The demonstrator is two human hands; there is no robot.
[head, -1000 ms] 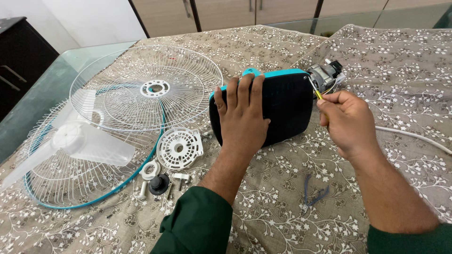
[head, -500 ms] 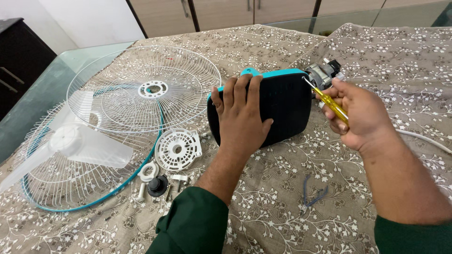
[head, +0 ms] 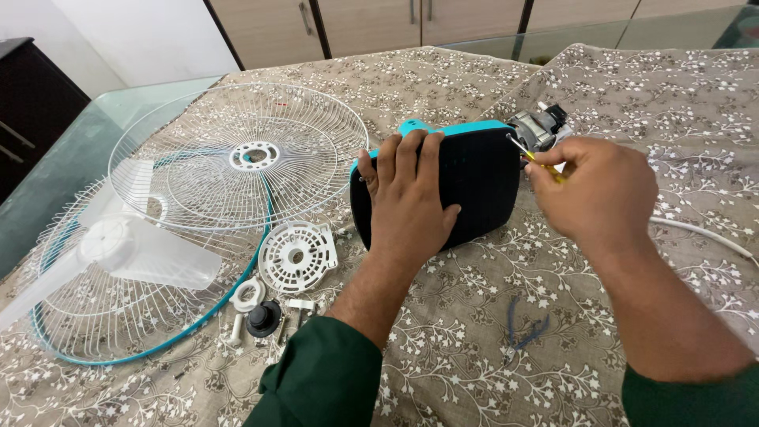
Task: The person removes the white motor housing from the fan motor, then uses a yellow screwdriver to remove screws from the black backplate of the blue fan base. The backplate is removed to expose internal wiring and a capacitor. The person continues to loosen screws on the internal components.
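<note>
1. Pressing flat, the left hand (head: pixel 409 198) lies with fingers spread on the dark fan housing (head: pixel 474 186), which sits mid-table on the patterned cloth (head: pixel 474 348).
2. At the housing's right edge the right hand (head: pixel 597 194) pinches a yellow screwdriver (head: pixel 536 158), its tip touching the housing beside the exposed motor (head: pixel 534 126).
3. Two white wire grilles (head: pixel 237 158) and a clear blade (head: pixel 134 249) lie to the left.
4. Small white parts (head: pixel 298 255) and blue pliers (head: pixel 523 328) rest nearer.

head view | looks down, forward | close over cloth-covered table (head: pixel 474 332)
</note>
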